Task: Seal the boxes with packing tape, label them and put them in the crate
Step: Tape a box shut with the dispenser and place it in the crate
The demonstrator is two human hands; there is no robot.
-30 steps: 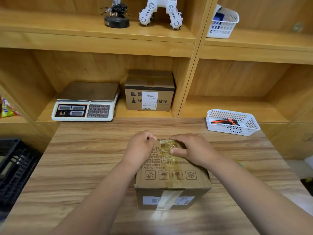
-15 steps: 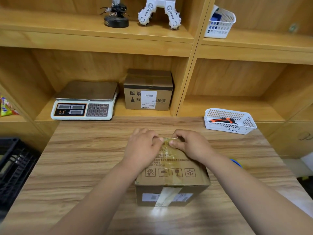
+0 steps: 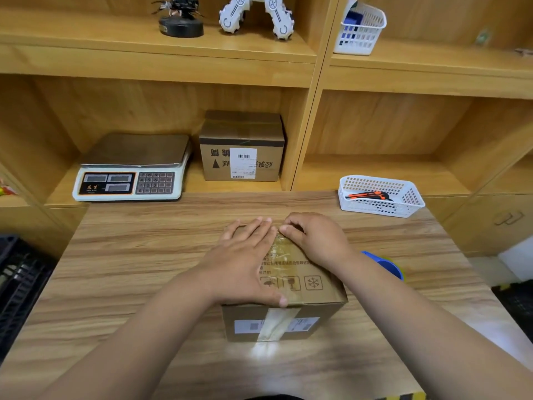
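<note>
A small cardboard box [image 3: 291,319] stands on the wooden table [image 3: 144,269] in front of me. A strip of clear packing tape [image 3: 284,252] runs over its top and down its near face. My left hand [image 3: 245,261] lies flat on the box top with straight fingers, pressing on it. My right hand [image 3: 314,241] rests at the far edge of the top, its fingers curled down onto the tape there. A blue tape roll [image 3: 386,265] peeks out behind my right forearm. A second, labelled box [image 3: 242,151] sits on the shelf behind.
A black crate [image 3: 20,284] stands left of the table. A weighing scale [image 3: 129,168] sits on the shelf at the back left. A white basket [image 3: 380,194] with an orange utility knife stands at the table's back right. Figures and another basket occupy the upper shelf.
My left hand has opened from a curled pinch at the far edge and now lies flat over the box top. My right hand has stayed at the far edge of the tape.
</note>
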